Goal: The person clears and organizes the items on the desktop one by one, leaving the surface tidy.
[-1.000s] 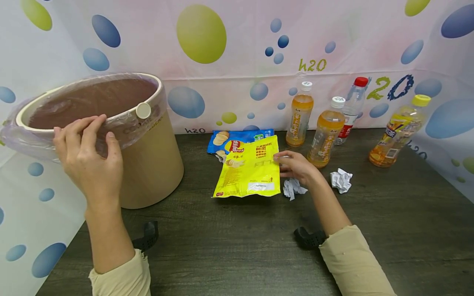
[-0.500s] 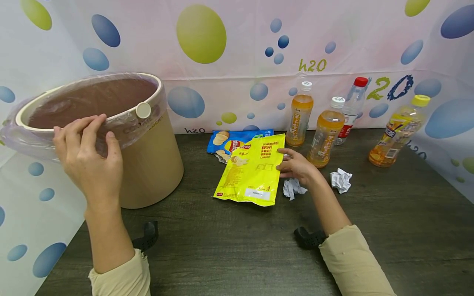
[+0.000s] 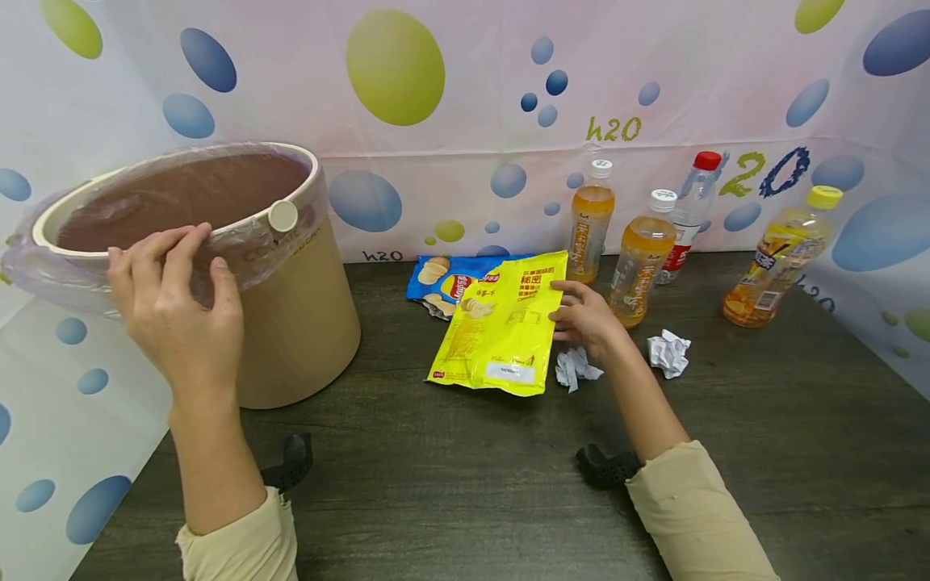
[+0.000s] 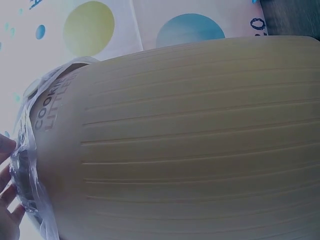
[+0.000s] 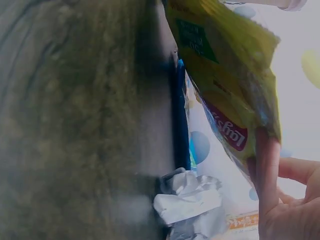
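My left hand (image 3: 182, 315) grips the near rim of a beige trash can (image 3: 305, 323), fingers over the edge and thumb outside. A thin clear liner (image 3: 240, 262) hangs over the can's rim; in the left wrist view, fingertips show at this liner-covered edge. With my right hand (image 3: 592, 323), I pinch the right edge of a yellow Lay's chip bag (image 3: 494, 339), its printed back toward the head camera. In the right wrist view, the bag (image 5: 225, 65) stands raised off the table. It partly covers a blue chip bag (image 3: 433, 278) lying behind it.
A crumpled paper ball (image 3: 576, 369) lies under my right hand, another paper ball (image 3: 668, 353) to its right. Behind stand two orange-drink bottles (image 3: 590, 234) (image 3: 639, 270), a red-capped bottle (image 3: 690, 214) and a yellow-capped bottle (image 3: 781, 262). A patterned cloth (image 3: 465, 81) hangs behind the table.
The yellow chip bag has turned and shifted slightly right and up with my right hand, overlapping an orange-drink bottle in the head view. My left hand stays at the can's rim.
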Tool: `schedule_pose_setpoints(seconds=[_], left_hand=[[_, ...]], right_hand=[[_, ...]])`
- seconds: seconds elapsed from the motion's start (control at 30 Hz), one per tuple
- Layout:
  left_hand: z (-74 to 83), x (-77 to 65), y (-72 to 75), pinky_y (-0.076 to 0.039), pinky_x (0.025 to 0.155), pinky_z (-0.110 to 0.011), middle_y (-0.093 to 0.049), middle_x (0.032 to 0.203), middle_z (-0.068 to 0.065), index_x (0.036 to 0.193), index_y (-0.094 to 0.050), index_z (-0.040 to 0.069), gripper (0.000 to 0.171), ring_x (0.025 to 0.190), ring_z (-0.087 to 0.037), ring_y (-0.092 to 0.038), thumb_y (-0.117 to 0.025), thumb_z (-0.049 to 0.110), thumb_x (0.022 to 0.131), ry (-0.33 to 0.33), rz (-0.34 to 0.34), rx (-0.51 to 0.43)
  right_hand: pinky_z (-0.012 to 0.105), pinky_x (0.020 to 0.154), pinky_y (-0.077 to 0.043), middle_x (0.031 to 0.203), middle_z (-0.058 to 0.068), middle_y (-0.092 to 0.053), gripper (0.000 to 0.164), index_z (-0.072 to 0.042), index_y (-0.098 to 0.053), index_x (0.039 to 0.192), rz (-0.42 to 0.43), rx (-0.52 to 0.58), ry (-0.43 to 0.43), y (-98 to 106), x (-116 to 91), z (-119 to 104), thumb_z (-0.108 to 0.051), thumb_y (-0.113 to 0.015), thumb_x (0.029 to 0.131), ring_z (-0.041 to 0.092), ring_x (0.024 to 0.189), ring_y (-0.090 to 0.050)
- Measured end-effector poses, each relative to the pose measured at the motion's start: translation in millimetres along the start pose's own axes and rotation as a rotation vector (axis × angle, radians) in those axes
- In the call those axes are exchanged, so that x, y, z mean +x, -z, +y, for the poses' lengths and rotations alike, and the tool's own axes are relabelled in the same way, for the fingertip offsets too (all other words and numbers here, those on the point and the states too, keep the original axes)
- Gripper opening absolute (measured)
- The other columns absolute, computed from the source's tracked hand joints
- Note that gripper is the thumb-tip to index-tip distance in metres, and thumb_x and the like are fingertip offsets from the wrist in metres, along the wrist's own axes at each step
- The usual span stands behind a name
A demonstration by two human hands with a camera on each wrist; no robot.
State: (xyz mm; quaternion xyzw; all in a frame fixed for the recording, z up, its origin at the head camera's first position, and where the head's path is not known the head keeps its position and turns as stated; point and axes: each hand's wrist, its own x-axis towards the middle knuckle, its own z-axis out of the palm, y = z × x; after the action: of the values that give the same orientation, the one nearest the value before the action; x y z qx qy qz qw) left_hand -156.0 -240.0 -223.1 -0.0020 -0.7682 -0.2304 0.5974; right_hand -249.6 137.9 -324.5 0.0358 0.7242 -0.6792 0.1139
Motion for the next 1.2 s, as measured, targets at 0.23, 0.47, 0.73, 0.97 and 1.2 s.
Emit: schedule_pose_setpoints(seconds=[0.23,0.47,0.73,0.97,1.2], left_hand=[[5.3,0.0,1.4,-0.013,0.107,-0.032,-0.061,0.106,-0.019,0.105,-0.067,-0.003,0.026,0.113,-0.029,-0.045,-0.056,0.006,0.083,0.003,0.011,-0.018],[2.4,0.2,0.4,-0.014,0.107,-0.033,-0.061,0.105,-0.018,0.104,-0.068,-0.002,0.026,0.111,-0.029,-0.045,-0.056,0.006,0.082,-0.005,0.020,-0.025],[0.0,-0.1,0.0,-0.014,0.107,-0.032,-0.061,0.105,-0.017,0.104,-0.068,-0.001,0.026,0.111,-0.030,-0.045,-0.057,0.006,0.082,-0.012,0.022,-0.029],[-0.3,-0.4,0.2,-0.014,0.107,-0.032,-0.061,0.105,-0.017,0.104,-0.069,0.000,0.026,0.111,-0.030,-0.045,-0.056,0.006,0.081,-0.013,0.024,-0.032],[-1.7,-0.4,0.3,-0.014,0.107,-0.032,-0.061,0.105,-0.017,0.104,-0.068,0.000,0.026,0.111,-0.030,-0.045,-0.057,0.006,0.082,-0.017,0.017,-0.036]], right_hand=[[0.026,0.061,-0.053,0.134,0.017,-0.041,0.059,-0.011,-0.030,0.143,0.041,0.143,0.094,-4,-7,-14,0.005,-0.048,0.089,0.014,0.072,-0.062],[0.024,0.059,-0.053,0.134,0.017,-0.040,0.059,-0.011,-0.029,0.142,0.072,0.298,0.181,-12,-18,-34,0.007,-0.047,0.089,0.013,0.068,-0.064],[0.024,0.064,-0.053,0.137,0.017,-0.035,0.059,-0.011,-0.025,0.143,0.080,0.427,0.238,-20,-33,-53,0.005,-0.046,0.091,0.013,0.071,-0.063],[0.022,0.065,-0.052,0.137,0.016,-0.034,0.059,-0.011,-0.023,0.143,0.086,0.500,0.275,-26,-40,-71,0.005,-0.045,0.091,0.014,0.073,-0.061],[0.023,0.069,-0.052,0.139,0.014,-0.034,0.059,-0.010,-0.022,0.143,0.102,0.484,0.318,-34,-43,-85,0.005,-0.047,0.091,0.015,0.076,-0.058]])
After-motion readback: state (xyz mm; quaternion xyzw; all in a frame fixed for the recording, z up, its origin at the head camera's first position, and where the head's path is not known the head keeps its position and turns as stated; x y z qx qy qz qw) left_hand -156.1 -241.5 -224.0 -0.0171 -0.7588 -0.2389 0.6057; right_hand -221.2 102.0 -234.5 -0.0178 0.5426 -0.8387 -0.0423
